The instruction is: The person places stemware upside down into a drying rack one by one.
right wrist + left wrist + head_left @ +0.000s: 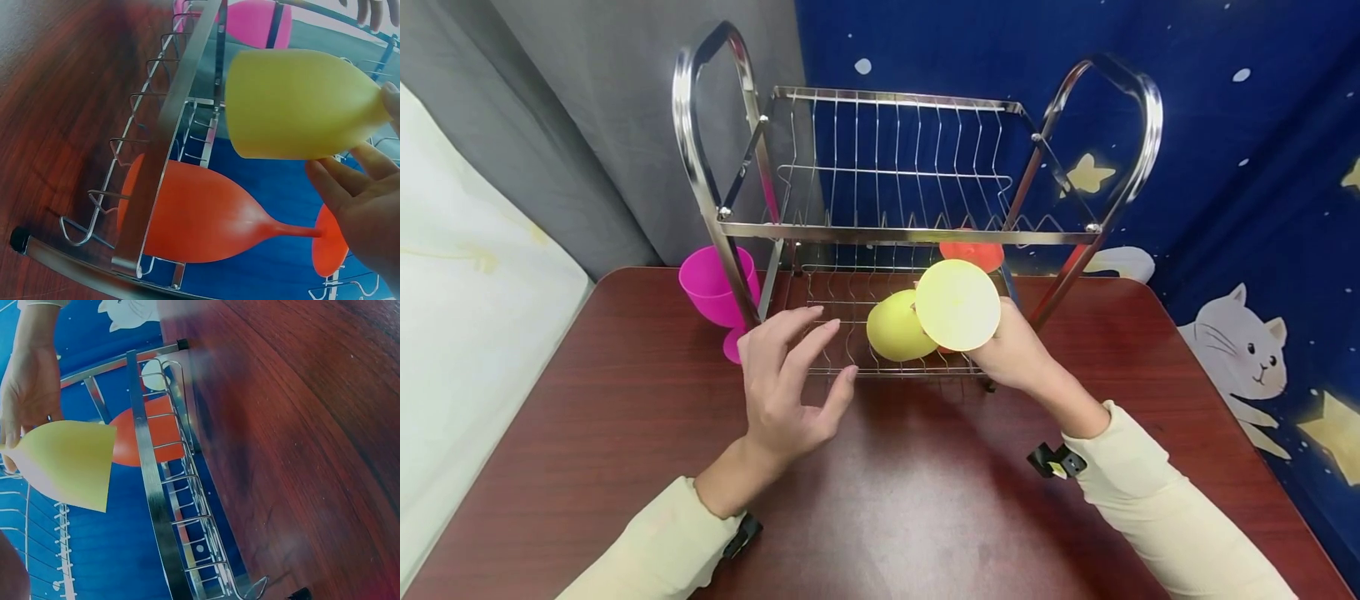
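Observation:
My right hand (1013, 346) holds a yellow goblet (957, 304) upside down by the stem, its round foot facing up at the head camera. The goblet's bowl (294, 106) hangs mouth-down over the lower tier of a metal dish rack (910, 236). Beside it, an orange goblet (206, 212) stands inverted in the lower tier, partly behind a rack bar. My left hand (782, 392) is raised before the rack's left part, fingers spread and slightly bent, holding nothing. In the left wrist view the yellow bowl (69, 462) overlaps the gap between tiers.
A pink goblet (707, 287) stands upright on the reddish-brown table (925, 500), beside the rack's left leg. Tall curved handles (1142, 142) rise at both sides of the rack. Behind are a grey curtain (580, 125) and a blue one (1210, 167) with stars and a cat.

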